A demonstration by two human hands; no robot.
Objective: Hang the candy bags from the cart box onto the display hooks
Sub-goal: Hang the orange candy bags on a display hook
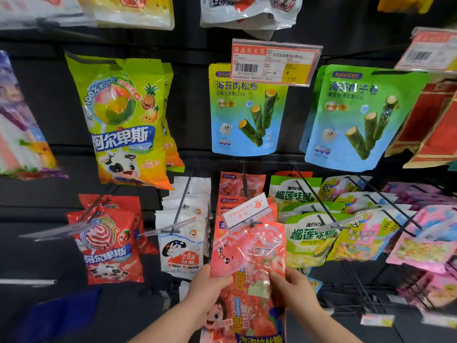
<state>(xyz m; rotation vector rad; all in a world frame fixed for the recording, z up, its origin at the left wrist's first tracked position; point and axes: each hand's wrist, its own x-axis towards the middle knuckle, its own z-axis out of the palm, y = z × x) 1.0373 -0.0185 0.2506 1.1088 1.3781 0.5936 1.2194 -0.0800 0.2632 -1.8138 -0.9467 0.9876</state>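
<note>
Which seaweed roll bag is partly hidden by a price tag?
The left bag, with the yellow top: the price tag covers its upper right corner. The right bag is green-topped.

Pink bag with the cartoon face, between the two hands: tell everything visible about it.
The pink bag is glossy, partly see-through plastic with a cartoon face on its left half and sweets showing through. It stands upright before a row of like bags, its top at the clear label holder of a hook; whether it is hooked cannot be told. The left hand pinches its lower left edge, the right hand its lower right.
</note>
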